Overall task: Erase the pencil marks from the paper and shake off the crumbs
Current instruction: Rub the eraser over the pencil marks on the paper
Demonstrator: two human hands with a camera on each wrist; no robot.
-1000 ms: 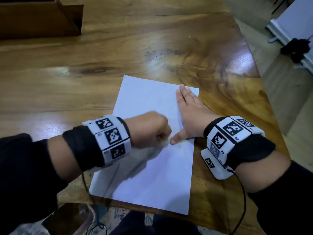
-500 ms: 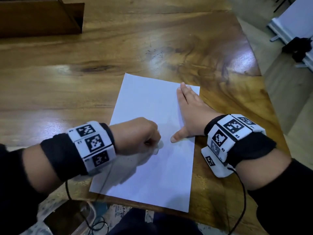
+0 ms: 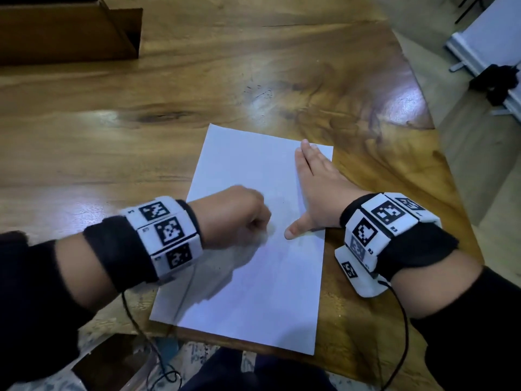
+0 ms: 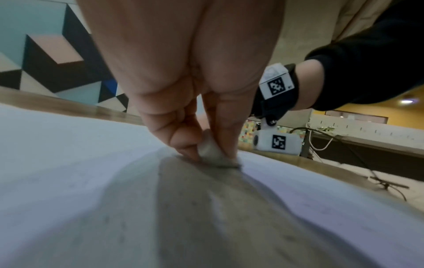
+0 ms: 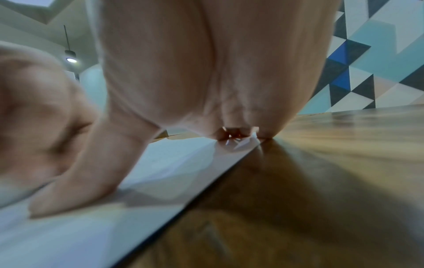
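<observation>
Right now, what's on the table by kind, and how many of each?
White paper sheet: 1
Small white eraser pinched in left hand: 1
Brown wooden box: 1
Hands, counting the flat right hand: 2
Total: 5

In the head view the left hand (image 3: 234, 215) is blurred and its curled fingers hide the eraser (image 4: 212, 153), whose lower edge smears against the paper (image 3: 253, 292). Any pencil marks there are too faint to tell. Beyond the paper, the wooden box (image 3: 67, 29) is cut off by the picture's edge.
</observation>
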